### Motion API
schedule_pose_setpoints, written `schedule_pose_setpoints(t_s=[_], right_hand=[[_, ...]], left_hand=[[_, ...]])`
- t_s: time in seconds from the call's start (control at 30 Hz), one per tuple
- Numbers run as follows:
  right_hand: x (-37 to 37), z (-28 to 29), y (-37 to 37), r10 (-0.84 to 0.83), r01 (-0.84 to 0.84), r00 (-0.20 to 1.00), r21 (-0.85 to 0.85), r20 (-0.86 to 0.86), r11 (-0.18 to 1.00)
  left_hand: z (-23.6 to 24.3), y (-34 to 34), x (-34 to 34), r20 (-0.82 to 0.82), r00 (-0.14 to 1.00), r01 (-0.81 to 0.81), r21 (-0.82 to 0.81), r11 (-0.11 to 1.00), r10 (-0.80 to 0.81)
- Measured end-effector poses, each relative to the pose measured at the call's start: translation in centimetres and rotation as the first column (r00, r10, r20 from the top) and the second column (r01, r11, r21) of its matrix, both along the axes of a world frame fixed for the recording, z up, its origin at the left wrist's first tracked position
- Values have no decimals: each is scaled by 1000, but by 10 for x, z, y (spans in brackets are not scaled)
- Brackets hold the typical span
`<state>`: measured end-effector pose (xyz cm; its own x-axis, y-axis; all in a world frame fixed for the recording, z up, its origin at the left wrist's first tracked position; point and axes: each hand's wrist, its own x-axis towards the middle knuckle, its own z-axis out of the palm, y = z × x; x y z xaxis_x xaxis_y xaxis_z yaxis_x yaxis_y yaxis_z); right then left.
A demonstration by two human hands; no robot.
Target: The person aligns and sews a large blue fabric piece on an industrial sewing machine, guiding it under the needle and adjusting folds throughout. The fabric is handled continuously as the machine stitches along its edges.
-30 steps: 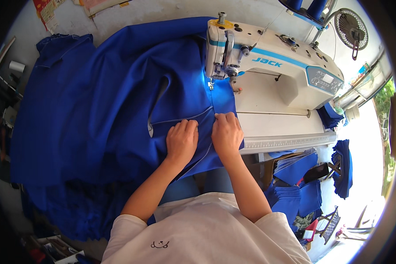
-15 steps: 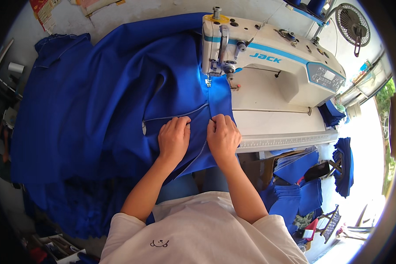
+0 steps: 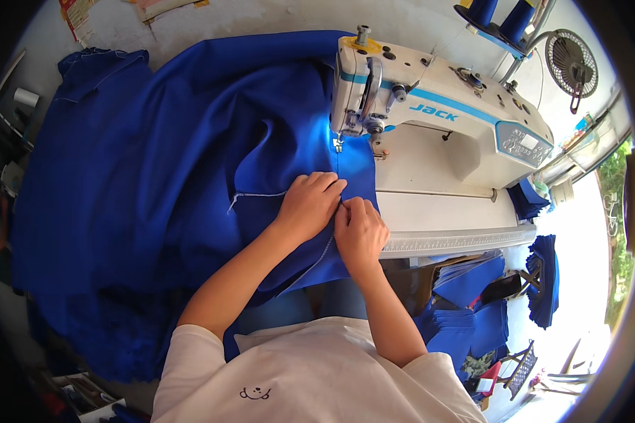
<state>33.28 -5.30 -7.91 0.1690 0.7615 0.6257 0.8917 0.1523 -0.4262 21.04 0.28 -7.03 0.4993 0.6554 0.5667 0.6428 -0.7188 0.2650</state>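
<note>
A large royal-blue fabric (image 3: pixel 155 183) covers the table and runs under the needle of a white sewing machine (image 3: pixel 437 127). My left hand (image 3: pixel 309 204) lies flat on the fabric just in front of the presser foot (image 3: pixel 339 143), fingers pressing a seam. My right hand (image 3: pixel 360 231) sits beside it, touching it, pinching the fabric's folded edge. A pale stitched line runs left from my left hand across the cloth.
Blue thread cones (image 3: pixel 501 15) stand on a rack behind the machine, with a small fan (image 3: pixel 571 65) to their right. Stacks of blue cloth pieces (image 3: pixel 466 310) lie below the table at right. More blue fabric hangs off the table's left side.
Both hands have drawn closer together and now touch, with the fabric fold gathered between them. The view has shifted slightly relative to the machine.
</note>
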Motion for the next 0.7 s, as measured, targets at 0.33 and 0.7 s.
schedule_pose_setpoints(t_s=[0.33,0.7], right_hand=[[5,2,7,-18,17,999,-35,-41,999],[11,11,9,-23,-32,963,-199,-270,980]], left_hand=[[1,-10,-1,-6,999,-43,151,988,45],[1,-31,-12,6,996,87,-135,987,-86]])
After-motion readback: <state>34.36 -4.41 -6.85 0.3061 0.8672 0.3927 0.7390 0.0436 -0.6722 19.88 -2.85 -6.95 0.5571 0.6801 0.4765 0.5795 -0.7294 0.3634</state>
